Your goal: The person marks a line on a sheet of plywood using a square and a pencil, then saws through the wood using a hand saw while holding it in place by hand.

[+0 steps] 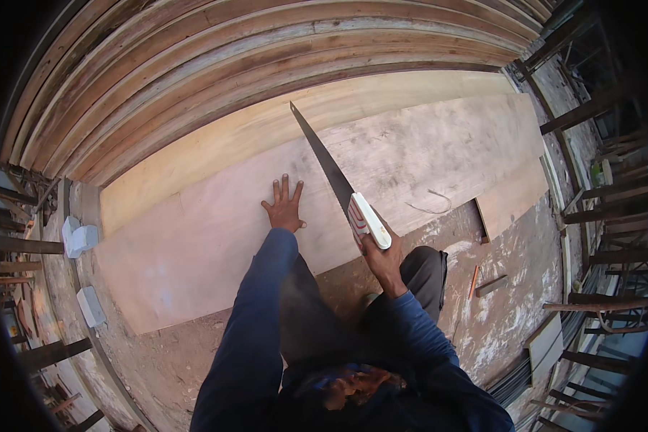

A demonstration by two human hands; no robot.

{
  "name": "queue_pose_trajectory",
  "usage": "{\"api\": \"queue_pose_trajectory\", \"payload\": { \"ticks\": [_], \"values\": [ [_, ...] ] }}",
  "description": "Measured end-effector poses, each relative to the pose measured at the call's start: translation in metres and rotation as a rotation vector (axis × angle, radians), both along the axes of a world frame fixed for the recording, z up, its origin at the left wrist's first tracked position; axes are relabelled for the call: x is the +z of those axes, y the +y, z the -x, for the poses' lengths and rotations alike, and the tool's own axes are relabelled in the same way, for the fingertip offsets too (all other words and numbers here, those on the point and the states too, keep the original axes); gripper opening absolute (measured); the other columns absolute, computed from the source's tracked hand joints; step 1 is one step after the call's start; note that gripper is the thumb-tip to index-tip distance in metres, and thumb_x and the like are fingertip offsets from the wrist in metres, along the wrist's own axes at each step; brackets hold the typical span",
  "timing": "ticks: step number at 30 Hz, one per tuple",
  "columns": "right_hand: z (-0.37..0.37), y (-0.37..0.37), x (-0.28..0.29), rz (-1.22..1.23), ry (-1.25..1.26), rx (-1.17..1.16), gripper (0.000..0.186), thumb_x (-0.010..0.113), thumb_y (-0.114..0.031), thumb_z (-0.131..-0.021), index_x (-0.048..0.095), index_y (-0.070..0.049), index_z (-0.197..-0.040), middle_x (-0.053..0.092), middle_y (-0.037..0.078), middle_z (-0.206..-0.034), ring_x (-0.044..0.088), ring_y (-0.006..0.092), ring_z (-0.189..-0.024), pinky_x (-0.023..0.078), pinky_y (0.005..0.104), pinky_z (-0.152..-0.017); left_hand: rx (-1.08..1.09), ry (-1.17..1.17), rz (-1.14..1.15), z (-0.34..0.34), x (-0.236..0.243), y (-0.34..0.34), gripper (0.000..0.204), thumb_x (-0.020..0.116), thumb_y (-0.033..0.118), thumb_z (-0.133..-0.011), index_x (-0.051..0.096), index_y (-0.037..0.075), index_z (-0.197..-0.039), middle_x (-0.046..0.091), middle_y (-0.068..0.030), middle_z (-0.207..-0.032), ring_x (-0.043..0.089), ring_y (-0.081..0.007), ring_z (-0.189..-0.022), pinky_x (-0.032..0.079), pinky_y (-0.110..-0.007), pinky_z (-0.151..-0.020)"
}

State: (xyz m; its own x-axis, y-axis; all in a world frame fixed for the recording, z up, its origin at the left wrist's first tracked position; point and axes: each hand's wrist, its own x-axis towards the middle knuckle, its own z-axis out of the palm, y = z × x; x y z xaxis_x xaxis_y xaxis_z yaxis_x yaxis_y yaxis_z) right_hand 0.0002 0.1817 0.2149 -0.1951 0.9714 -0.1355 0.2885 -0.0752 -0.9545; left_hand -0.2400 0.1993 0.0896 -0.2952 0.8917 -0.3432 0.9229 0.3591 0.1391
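My left hand (285, 209) lies flat with its fingers spread on a long pinkish plywood sheet (194, 237). To the right, my right hand (383, 261) is wrapped round the white handle of a hand saw (329, 163). Its dark blade slants up and to the left across the plywood, ending over a yellowish board (216, 147) behind that sheet. Whether the blade touches the wood, I cannot tell. My fingers partly hide the handle's lower end.
Stacked long planks (281, 43) line the far side. A smaller plywood piece (513, 201) lies at the right. On the dirty floor are an orange stick (474, 281) and a short wood block (492, 286). White blocks (79, 237) sit at the left, and dark rods (522, 374) lie lower right.
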Motion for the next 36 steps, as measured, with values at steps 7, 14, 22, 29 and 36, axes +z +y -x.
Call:
{"api": "queue_pose_trajectory", "payload": {
  "ticks": [7,14,22,29,36],
  "values": [
    [0.009,-0.018,-0.004,-0.068,0.058,0.013,0.056,0.061,0.001,-0.082,0.053,0.001,-0.137,0.065,0.021,-0.125,0.064,0.0235,-0.114,0.049,0.0326,-0.096,0.031,-0.012,0.032,0.002,0.007,0.006,0.129,0.095,0.036,-0.053,0.016,0.040,-0.156,-0.006,-0.0021,-0.166,0.003,-0.0306,-0.152,0.033,-0.072,-0.102],
    [0.012,-0.014,0.020,-0.062,-0.011,0.192,0.057,0.065,-0.003,-0.087,0.047,0.003,-0.141,0.059,0.019,-0.134,0.056,0.0246,-0.125,0.043,0.0347,-0.105,0.036,-0.014,0.030,0.004,0.005,-0.001,0.129,0.095,0.033,-0.055,0.015,0.038,-0.156,-0.009,-0.0028,-0.166,0.001,-0.0298,-0.153,0.036,-0.071,-0.101],
    [0.002,-0.007,-0.001,-0.023,0.039,0.198,0.055,0.065,-0.004,-0.089,0.048,-0.001,-0.141,0.059,0.020,-0.135,0.057,0.0271,-0.126,0.043,0.0369,-0.106,0.054,-0.084,-0.432,0.048,0.021,0.065,0.033,0.063,0.026,-0.089,0.063,0.010,-0.118,0.056,-0.0123,-0.117,0.052,-0.0302,-0.114,0.035,-0.051,-0.092],
    [-0.012,-0.007,-0.009,-0.045,0.000,0.192,0.053,0.063,0.001,-0.087,0.051,0.001,-0.139,0.057,0.019,-0.138,0.055,0.0282,-0.129,0.043,0.0362,-0.106,0.111,-0.049,-0.268,0.081,0.008,0.153,0.050,0.042,0.048,-0.099,0.065,0.009,-0.120,0.065,-0.0172,-0.114,0.061,-0.0331,-0.110,0.042,-0.052,-0.096],
    [-0.011,-0.001,0.007,-0.093,-0.085,0.234,0.055,0.063,0.001,-0.086,0.050,0.001,-0.140,0.059,0.019,-0.135,0.063,0.0237,-0.117,0.049,0.0331,-0.097,0.060,-0.168,-0.043,0.099,0.013,0.164,0.075,0.035,0.070,-0.093,0.074,0.007,-0.102,0.072,-0.0191,-0.098,0.068,-0.0338,-0.097,0.051,-0.045,-0.086]
  ]
}}
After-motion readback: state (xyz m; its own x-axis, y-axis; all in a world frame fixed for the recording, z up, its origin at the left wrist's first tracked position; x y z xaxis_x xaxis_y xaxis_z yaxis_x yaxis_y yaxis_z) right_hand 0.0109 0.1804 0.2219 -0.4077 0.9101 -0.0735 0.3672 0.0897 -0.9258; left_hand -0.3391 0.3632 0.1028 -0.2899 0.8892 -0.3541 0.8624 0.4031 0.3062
